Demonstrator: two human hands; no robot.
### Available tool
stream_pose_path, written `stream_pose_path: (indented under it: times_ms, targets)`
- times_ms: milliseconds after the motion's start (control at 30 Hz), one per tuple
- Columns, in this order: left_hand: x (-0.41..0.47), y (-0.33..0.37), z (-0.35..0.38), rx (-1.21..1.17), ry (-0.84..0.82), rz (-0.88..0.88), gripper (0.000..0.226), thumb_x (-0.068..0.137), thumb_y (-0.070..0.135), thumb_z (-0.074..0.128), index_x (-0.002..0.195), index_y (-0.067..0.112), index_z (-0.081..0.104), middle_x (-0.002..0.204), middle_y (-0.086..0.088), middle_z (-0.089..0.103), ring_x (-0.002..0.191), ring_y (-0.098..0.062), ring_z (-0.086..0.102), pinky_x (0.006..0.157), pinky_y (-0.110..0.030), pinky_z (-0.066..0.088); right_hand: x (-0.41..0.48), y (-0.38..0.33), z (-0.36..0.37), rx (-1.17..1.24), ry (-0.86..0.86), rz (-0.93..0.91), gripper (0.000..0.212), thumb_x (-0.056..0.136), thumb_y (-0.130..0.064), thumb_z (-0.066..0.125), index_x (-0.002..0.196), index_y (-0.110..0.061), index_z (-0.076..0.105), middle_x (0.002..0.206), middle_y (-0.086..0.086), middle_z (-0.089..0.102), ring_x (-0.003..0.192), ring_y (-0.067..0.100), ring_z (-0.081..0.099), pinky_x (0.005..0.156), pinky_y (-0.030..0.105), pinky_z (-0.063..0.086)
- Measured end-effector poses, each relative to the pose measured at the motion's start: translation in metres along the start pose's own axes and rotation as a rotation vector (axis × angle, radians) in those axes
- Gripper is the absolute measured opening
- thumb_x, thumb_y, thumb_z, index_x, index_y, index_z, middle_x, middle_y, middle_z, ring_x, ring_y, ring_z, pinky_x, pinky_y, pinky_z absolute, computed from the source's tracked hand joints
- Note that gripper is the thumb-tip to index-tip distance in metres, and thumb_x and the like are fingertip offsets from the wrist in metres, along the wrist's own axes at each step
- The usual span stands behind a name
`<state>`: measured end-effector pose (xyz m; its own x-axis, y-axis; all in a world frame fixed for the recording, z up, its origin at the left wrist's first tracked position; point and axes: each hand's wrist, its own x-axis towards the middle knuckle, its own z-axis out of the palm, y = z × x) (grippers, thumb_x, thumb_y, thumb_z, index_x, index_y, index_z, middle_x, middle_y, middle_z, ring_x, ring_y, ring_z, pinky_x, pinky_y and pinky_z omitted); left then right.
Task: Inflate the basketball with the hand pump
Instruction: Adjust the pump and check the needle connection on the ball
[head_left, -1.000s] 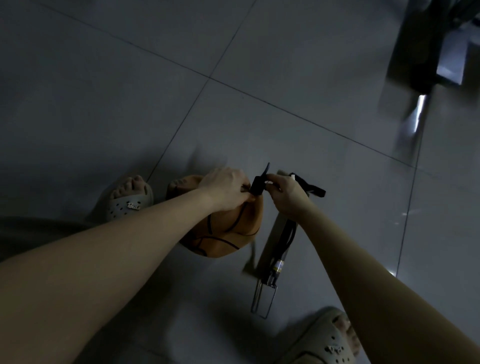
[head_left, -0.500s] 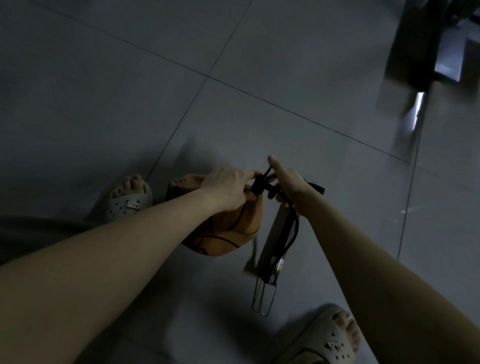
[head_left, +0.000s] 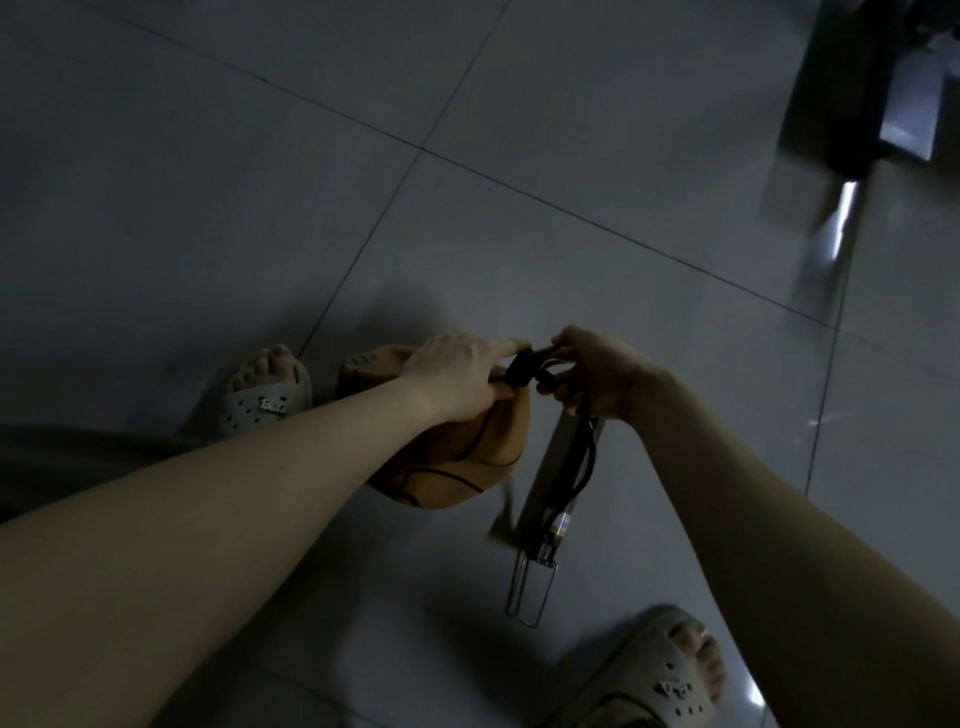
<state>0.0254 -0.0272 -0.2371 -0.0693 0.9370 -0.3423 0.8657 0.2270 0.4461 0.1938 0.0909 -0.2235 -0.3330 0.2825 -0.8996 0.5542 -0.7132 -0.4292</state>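
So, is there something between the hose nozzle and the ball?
Nothing visible. The nozzle sits right at the ball, which the left hand grips; the right hand holds the hose. The valve itself is hidden.

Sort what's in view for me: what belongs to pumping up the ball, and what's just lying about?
In the job:
basketball, held by the left hand
hand pump
black hose connector, gripped by the right hand

Just there:
left sandal
right sandal
dark furniture at top right
tiled floor
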Motion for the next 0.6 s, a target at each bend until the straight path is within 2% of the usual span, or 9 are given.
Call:
stream_pose_path:
  times_ms: [133, 433, 600]
  targets:
    - [-0.001, -0.001, -0.002, -0.01, 0.001, 0.011, 0.061, 0.095, 0.048, 0.062, 0.15, 0.047, 0.035, 0.128, -0.001, 0.066, 0.118, -0.026, 0.061, 0.095, -0.041, 0.048, 0.001, 0.004, -0.001, 0.093, -0.015, -0.023, 0.027, 0.099, -0.029, 0.046, 0.106, -0.005, 0.055, 0.086, 0.022, 0.061, 0.055, 0.018, 0.044, 0.056, 0.029, 0.032]
    - [-0.001, -0.005, 0.001, -0.022, -0.011, -0.006, 0.064, 0.094, 0.047, 0.063, 0.151, 0.047, 0.033, 0.132, -0.002, 0.064, 0.121, -0.027, 0.059, 0.097, -0.043, 0.048, 0.002, 0.009, -0.001, 0.188, -0.049, -0.015, 0.025, 0.102, -0.023, 0.043, 0.116, -0.004, 0.052, 0.086, 0.021, 0.057, 0.055, 0.015, 0.04, 0.055, 0.026, 0.031]
    - [-0.003, -0.006, 0.001, -0.028, 0.007, -0.017, 0.066, 0.094, 0.048, 0.064, 0.152, 0.042, 0.034, 0.136, -0.003, 0.062, 0.124, -0.028, 0.058, 0.099, -0.043, 0.047, 0.004, 0.013, 0.004, 0.27, -0.099, -0.017, 0.018, 0.104, -0.012, 0.041, 0.105, -0.003, 0.056, 0.081, 0.011, 0.05, 0.058, 0.009, 0.03, 0.06, 0.024, 0.024]
